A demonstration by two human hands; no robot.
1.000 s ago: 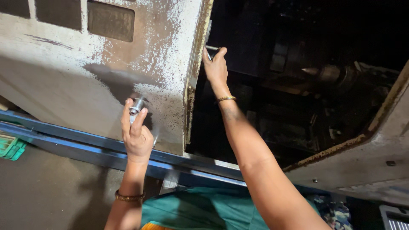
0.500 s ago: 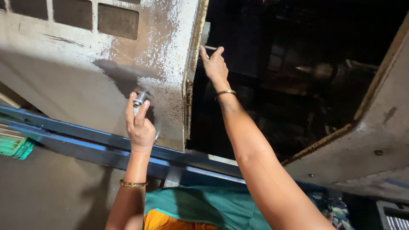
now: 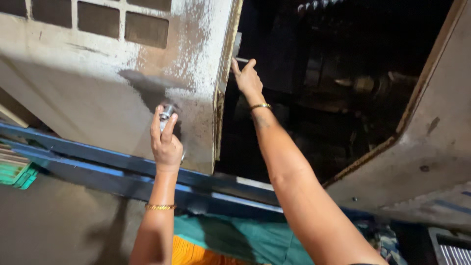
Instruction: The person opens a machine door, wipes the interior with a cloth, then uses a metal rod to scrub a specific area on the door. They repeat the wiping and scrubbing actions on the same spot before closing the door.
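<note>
My left hand (image 3: 166, 140) grips a small shiny metal handle (image 3: 166, 112) on the worn, off-white machine door (image 3: 103, 103). My right hand (image 3: 248, 78) reaches past the door's rusty edge (image 3: 222, 98) into the dark opening, fingers pinched on a thin metal piece (image 3: 240, 60) at the inner side of the door. Both wrists wear gold bangles. The machine's inside (image 3: 338, 83) is dark, with dim metal parts barely visible.
A blue metal rail (image 3: 113, 167) runs under the door. A second off-white panel (image 3: 422, 147) slants at the right. Green crates (image 3: 14, 169) lie at the far left. My green and orange clothing (image 3: 221, 243) shows at the bottom.
The view has shifted slightly. My left hand stays on the handle, and my right hand stays at the door's inner edge, now a little lower in view.
</note>
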